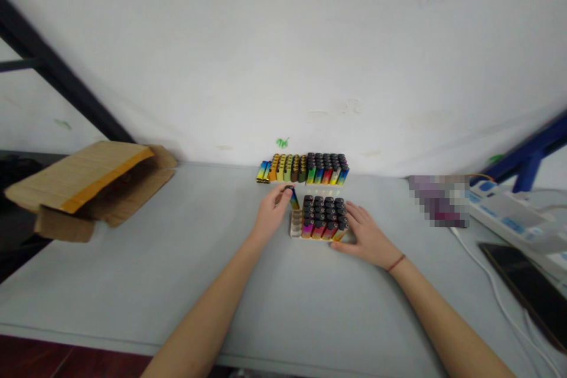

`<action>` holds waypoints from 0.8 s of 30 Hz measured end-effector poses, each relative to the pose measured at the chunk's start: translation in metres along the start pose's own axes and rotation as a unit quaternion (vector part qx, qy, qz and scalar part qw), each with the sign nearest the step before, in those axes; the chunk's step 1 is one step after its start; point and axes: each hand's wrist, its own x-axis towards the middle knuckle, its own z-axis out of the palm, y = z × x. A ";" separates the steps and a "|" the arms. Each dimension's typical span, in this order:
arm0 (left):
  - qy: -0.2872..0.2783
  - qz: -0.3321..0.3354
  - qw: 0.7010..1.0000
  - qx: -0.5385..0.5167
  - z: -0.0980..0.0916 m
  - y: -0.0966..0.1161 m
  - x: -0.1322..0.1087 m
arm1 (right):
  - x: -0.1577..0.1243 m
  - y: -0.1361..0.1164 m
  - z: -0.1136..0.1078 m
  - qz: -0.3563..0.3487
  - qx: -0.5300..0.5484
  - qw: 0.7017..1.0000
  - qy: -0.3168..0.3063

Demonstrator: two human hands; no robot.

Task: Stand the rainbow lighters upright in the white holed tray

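My left hand (271, 212) pinches a small colourful lighter (294, 198) by its black top and holds it upright over the left end of a white slotted tray (295, 227). Most of that tray is filled with several rainbow lighters with black caps (324, 217); its leftmost slots show bare. My right hand (364, 235) rests against the tray's right side, fingers curled along its edge. A red string circles that wrist. Behind, against the wall, stands a second tray of lighters (305, 168), some with yellow tops, some with black.
A torn cardboard box (91, 186) lies at the table's left. At the right are a blurred purple object (438, 201), a white power strip (509, 218) with cables, and a dark phone (529, 286). The grey table's (177, 283) front edge is near.
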 end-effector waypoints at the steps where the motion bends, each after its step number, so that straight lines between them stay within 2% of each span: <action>1: -0.007 0.000 1.000 0.006 0.000 0.000 -0.001 | 0.000 0.000 0.000 0.001 0.000 1.000 -0.001; 10: -0.054 0.021 0.996 0.072 -0.001 0.006 -0.004 | 0.000 0.000 0.001 -0.003 -0.002 1.000 0.002; 16: -0.071 0.008 0.995 0.075 -0.005 0.007 -0.004 | 0.000 0.000 0.000 0.000 0.003 1.000 -0.001; 21: -0.112 0.055 0.985 0.120 -0.012 0.008 -0.004 | 0.000 0.000 0.000 0.001 0.000 1.000 -0.004; 24: -0.093 0.103 0.973 0.183 -0.021 0.007 0.002 | 0.000 0.000 0.000 -0.001 0.001 1.000 -0.002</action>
